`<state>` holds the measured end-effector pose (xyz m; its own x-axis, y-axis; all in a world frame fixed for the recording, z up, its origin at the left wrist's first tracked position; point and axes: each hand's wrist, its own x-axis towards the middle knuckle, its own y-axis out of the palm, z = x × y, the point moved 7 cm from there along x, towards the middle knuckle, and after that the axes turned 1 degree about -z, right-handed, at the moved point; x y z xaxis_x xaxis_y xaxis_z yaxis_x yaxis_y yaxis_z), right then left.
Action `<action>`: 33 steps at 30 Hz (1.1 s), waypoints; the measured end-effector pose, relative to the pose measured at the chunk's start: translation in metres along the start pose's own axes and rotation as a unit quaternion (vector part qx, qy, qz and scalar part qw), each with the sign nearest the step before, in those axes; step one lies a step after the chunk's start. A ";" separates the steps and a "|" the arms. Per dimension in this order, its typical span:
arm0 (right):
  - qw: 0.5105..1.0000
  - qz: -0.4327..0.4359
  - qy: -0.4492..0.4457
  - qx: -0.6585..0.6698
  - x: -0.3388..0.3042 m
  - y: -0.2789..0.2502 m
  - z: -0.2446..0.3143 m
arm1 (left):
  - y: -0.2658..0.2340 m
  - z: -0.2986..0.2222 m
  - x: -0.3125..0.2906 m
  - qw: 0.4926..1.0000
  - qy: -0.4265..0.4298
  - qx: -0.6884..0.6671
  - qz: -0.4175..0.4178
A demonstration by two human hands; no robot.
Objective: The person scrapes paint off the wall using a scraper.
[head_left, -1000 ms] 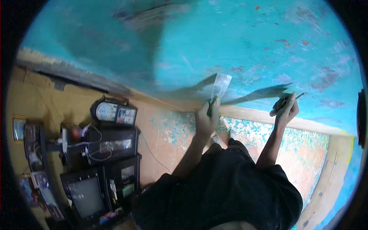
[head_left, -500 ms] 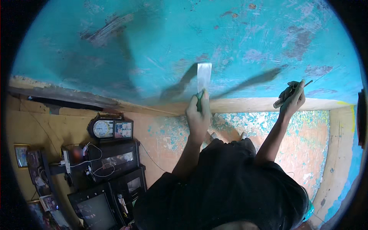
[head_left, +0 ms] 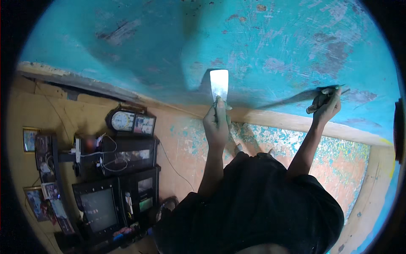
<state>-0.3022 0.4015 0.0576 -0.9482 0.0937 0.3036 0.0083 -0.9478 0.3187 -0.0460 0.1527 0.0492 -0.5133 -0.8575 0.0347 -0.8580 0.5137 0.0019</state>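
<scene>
My left hand (head_left: pixel 216 125) is closed round a putty knife (head_left: pixel 219 82), its bright, flat metal blade pointing up in front of the turquoise wall (head_left: pixel 160 55). The handle is mostly hidden in my fingers. Further right, my right hand (head_left: pixel 327 106) grips a slim hand tool (head_left: pixel 311 109) with a rounded handle end. A thin tip of it sticks out past my fingers beside a grey scraped patch (head_left: pixel 361 96). Its full shape is hidden. I cannot tell whether either tool touches the wall. More scratched grey patches mark the paint above.
Turquoise and white paint flakes lie over the floor (head_left: pixel 182 154) around my feet. A dark cabinet (head_left: pixel 122 156) with a television (head_left: pixel 99 209), a clock (head_left: pixel 122 121) and white cables stands at the left. A pale ledge or band (head_left: pixel 292 122) runs along the wall's lower edge.
The view has turned and shifted slightly. The putty knife's blade has tilted and now shines brighter. My right hand sits a little further right, still gripping its tool.
</scene>
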 end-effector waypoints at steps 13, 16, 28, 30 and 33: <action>1.000 0.007 0.017 -0.016 0.001 -0.008 -0.009 | 0.021 0.016 0.004 0.998 -0.050 -0.044 0.018; 1.000 0.006 0.015 -0.020 0.003 -0.007 -0.006 | 0.026 0.013 0.003 0.991 -0.095 -0.087 0.036; 1.000 0.018 0.005 -0.024 0.003 -0.008 -0.004 | 0.031 -0.008 0.005 0.997 -0.066 -0.036 0.004; 1.000 0.015 0.011 -0.018 0.002 -0.007 -0.006 | 0.031 0.001 -0.002 0.999 -0.024 -0.016 0.047; 1.000 0.005 0.013 -0.013 0.002 -0.006 -0.005 | 0.031 -0.008 0.001 0.993 -0.088 -0.057 0.055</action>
<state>-0.3055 0.4062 0.0521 -0.9561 0.0774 0.2827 0.0093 -0.9561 0.2930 -0.0726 0.1678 0.0578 -0.6082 -0.7823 -0.1348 -0.7937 0.5963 0.1204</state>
